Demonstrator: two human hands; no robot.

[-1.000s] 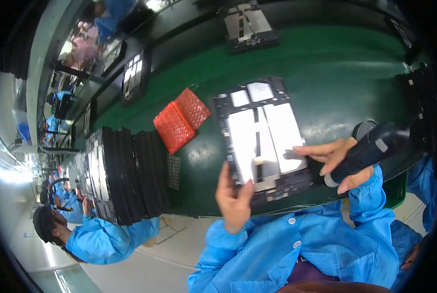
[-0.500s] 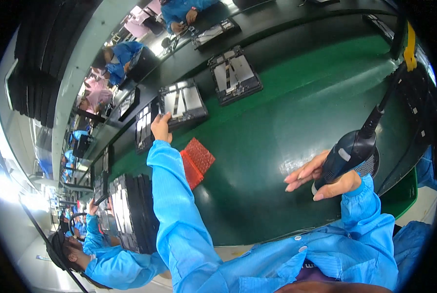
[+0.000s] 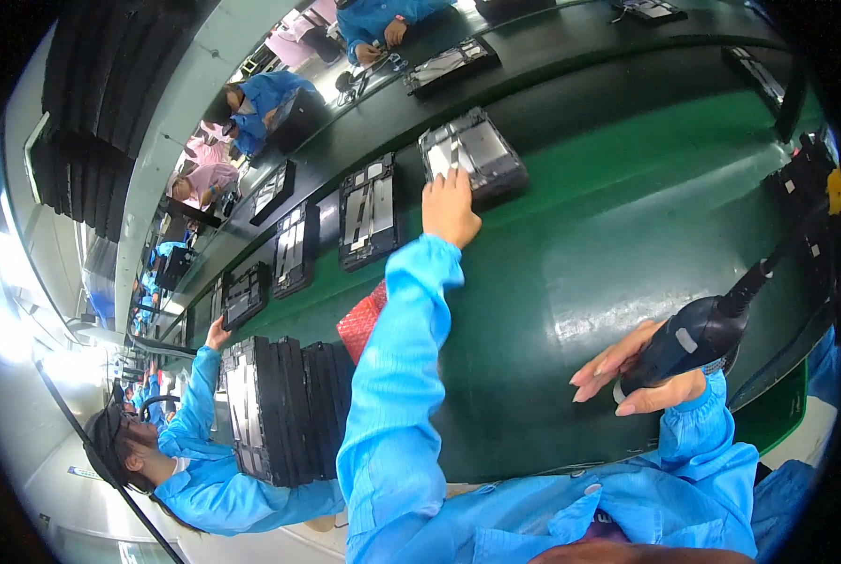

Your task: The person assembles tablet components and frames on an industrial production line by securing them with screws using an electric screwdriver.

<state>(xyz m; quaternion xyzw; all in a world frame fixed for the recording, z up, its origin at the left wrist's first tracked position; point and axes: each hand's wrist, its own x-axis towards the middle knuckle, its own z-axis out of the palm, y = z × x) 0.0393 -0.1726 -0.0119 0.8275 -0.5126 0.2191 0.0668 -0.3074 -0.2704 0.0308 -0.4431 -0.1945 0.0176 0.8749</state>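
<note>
Device panel (image 3: pixel 491 155) under the left hand (image 3: pixel 451 211), near the far edge of the green desk (image 3: pixel 524 385)

The device panel, black-rimmed with pale silver sections, lies by the desk's far edge, where the green surface meets a dark strip (image 3: pixel 571 80). It is slightly blurred. The left arm reaches straight out to it, and the fingers lie over its near left corner; whether they grip it or only rest there I cannot tell.

The right hand (image 3: pixel 669 393) is above the desk's right side, toward the near edge. It grasps a black handheld tool (image 3: pixel 693 338), the thumb below and the other fingers stretched out to the left. The tool's pale tip (image 3: pixel 620 393) points down toward the near edge, and a black cable (image 3: pixel 745 287) runs from its back end toward the far right corner.

Left of the device panel, similar panels (image 3: pixel 369 211) line the far edge. A red bubble-wrap packet (image 3: pixel 359 324) shows partly behind the left sleeve (image 3: pixel 397 404). Near the desk's near left corner, a stack of black panels (image 3: pixel 284 414) stands on edge beside a co-worker (image 3: pixel 223 489) in blue, whose hand (image 3: pixel 218 335) touches another panel (image 3: pixel 247 296). A green bin (image 3: pixel 779 409) sits beside the near right corner.
</note>
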